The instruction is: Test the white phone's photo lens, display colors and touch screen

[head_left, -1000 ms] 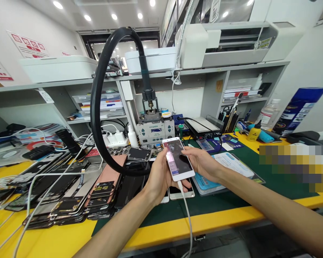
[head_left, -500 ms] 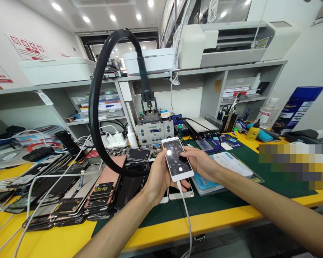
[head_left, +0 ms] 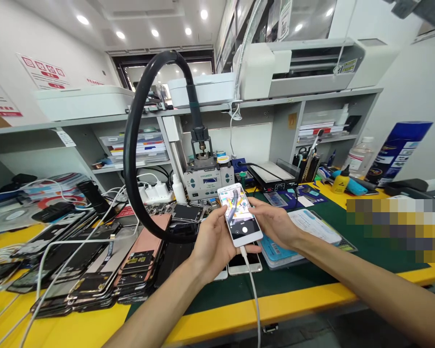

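Note:
A white smartphone [head_left: 243, 226] is held up above the bench, its lit screen showing a camera view of the scene with a round white shutter button. My left hand [head_left: 210, 244] cradles it from below and the left, thumb along the left edge, other fingers partly hidden behind. At the right edge, my right hand [head_left: 277, 224] has its thumb and forefinger against the phone. A white cable [head_left: 253, 285] runs from the phone's bottom down past the bench edge. Below the hands lies another phone [head_left: 244, 266], mostly covered.
Stacks of phone screens [head_left: 137, 261] fill the left. A thick black hose [head_left: 130, 145] arches up from the grey hot-air station [head_left: 210, 181]. To the right sit a blue plastic case [head_left: 275, 253], a yellow bottle [head_left: 340, 181] and a blue spray can [head_left: 398, 152].
The phone's screen went from a dark blurred picture to a bright camera view. My right thumb moved off the screen to its right edge. The head view tilted slightly up.

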`<action>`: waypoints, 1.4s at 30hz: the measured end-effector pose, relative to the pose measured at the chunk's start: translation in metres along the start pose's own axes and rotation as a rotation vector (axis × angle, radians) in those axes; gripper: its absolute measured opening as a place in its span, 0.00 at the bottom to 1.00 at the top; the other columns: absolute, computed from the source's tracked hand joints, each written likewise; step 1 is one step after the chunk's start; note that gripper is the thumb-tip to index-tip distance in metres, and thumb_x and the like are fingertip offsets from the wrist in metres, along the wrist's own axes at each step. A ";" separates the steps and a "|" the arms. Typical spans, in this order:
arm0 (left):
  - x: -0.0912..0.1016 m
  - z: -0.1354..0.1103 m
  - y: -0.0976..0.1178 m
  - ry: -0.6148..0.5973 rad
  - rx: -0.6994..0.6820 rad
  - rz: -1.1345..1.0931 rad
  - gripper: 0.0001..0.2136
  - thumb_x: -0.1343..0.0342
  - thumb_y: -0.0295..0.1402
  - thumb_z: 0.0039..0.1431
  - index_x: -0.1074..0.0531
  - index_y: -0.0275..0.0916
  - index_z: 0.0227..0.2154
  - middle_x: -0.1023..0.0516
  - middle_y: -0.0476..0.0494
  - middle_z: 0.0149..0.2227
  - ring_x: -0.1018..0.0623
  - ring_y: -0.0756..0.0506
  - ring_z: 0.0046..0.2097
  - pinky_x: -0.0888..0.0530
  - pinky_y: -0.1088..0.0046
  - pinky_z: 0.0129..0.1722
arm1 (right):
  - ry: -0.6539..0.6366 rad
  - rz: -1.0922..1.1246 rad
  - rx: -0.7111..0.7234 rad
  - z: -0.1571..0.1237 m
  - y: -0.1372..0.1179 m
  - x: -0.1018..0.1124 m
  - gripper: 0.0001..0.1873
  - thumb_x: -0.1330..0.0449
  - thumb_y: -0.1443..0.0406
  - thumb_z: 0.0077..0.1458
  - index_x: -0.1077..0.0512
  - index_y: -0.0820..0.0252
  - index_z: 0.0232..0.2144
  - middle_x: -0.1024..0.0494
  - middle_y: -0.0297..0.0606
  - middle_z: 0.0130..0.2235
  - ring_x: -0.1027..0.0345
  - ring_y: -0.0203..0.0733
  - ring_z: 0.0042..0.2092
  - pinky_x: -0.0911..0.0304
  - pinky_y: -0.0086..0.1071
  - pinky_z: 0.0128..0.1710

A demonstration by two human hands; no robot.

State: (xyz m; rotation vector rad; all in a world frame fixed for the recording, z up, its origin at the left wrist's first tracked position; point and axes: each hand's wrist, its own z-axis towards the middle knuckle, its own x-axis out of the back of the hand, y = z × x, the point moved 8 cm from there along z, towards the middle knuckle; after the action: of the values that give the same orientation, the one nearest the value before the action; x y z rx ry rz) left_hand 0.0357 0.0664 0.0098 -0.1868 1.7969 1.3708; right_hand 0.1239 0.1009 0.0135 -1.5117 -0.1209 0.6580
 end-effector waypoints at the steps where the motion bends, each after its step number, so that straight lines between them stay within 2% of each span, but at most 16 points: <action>1: -0.001 0.000 0.001 -0.007 -0.005 -0.040 0.22 0.54 0.42 0.66 0.36 0.40 0.59 0.24 0.35 0.47 0.21 0.39 0.43 0.22 0.59 0.39 | -0.009 0.005 0.005 0.001 0.000 0.000 0.21 0.44 0.64 0.56 0.29 0.57 0.53 0.20 0.38 0.43 0.30 0.47 0.44 0.40 0.36 0.44; 4: -0.003 -0.002 0.005 -0.024 -0.025 -0.122 0.22 0.53 0.43 0.65 0.35 0.39 0.58 0.25 0.35 0.48 0.22 0.40 0.45 0.22 0.60 0.40 | -0.020 0.001 0.022 0.001 -0.001 -0.001 0.22 0.43 0.66 0.54 0.29 0.57 0.53 0.21 0.38 0.44 0.31 0.48 0.47 0.41 0.38 0.46; 10: 0.001 -0.002 0.010 -0.023 -0.051 -0.164 0.25 0.52 0.47 0.64 0.34 0.36 0.58 0.26 0.33 0.49 0.24 0.39 0.45 0.23 0.61 0.39 | -0.011 -0.076 0.053 -0.001 -0.004 -0.006 0.21 0.37 0.66 0.48 0.27 0.59 0.47 0.21 0.37 0.41 0.31 0.44 0.41 0.40 0.34 0.42; 16: -0.002 -0.003 0.008 -0.045 -0.069 -0.146 0.25 0.52 0.48 0.64 0.33 0.37 0.57 0.26 0.35 0.48 0.24 0.39 0.44 0.24 0.62 0.38 | 0.075 -0.176 0.079 0.001 0.000 0.002 0.13 0.37 0.60 0.55 0.27 0.59 0.42 0.22 0.34 0.35 0.33 0.38 0.35 0.40 0.31 0.34; 20: -0.003 -0.004 0.006 -0.045 -0.081 -0.121 0.25 0.53 0.48 0.65 0.33 0.37 0.57 0.25 0.35 0.47 0.24 0.40 0.42 0.24 0.63 0.37 | 0.030 -0.128 0.069 0.001 0.001 -0.001 0.14 0.38 0.59 0.55 0.27 0.60 0.42 0.22 0.36 0.35 0.32 0.39 0.33 0.39 0.31 0.30; 27: -0.001 -0.003 0.005 -0.001 -0.076 -0.083 0.24 0.53 0.46 0.65 0.32 0.35 0.56 0.24 0.35 0.45 0.23 0.41 0.40 0.23 0.64 0.33 | 0.001 -0.035 0.090 0.000 0.000 -0.002 0.14 0.40 0.63 0.55 0.26 0.59 0.44 0.21 0.37 0.36 0.31 0.41 0.35 0.37 0.32 0.33; 31: 0.003 0.001 0.003 0.036 -0.068 -0.037 0.21 0.51 0.41 0.65 0.32 0.35 0.55 0.24 0.36 0.43 0.22 0.42 0.39 0.22 0.66 0.31 | -0.009 -0.012 0.100 -0.001 0.000 -0.002 0.14 0.41 0.65 0.54 0.26 0.59 0.44 0.21 0.37 0.36 0.30 0.41 0.36 0.36 0.33 0.36; 36: 0.013 0.003 0.000 0.141 -0.073 0.058 0.19 0.46 0.32 0.61 0.33 0.36 0.55 0.23 0.39 0.42 0.22 0.44 0.37 0.21 0.69 0.29 | -0.018 -0.008 0.075 -0.002 -0.001 -0.004 0.17 0.41 0.64 0.55 0.26 0.59 0.48 0.21 0.38 0.40 0.29 0.44 0.39 0.35 0.35 0.40; 42: 0.007 -0.001 0.001 0.105 -0.065 -0.013 0.18 0.51 0.36 0.64 0.32 0.33 0.54 0.23 0.37 0.41 0.22 0.43 0.37 0.21 0.67 0.30 | 0.005 -0.007 0.055 -0.003 -0.002 -0.004 0.18 0.41 0.64 0.55 0.26 0.59 0.48 0.20 0.39 0.44 0.28 0.46 0.44 0.37 0.35 0.44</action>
State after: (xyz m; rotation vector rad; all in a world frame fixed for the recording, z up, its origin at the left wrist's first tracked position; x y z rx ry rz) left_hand 0.0301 0.0682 0.0055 -0.3100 1.8347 1.4343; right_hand 0.1222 0.0968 0.0164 -1.4592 -0.1038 0.6473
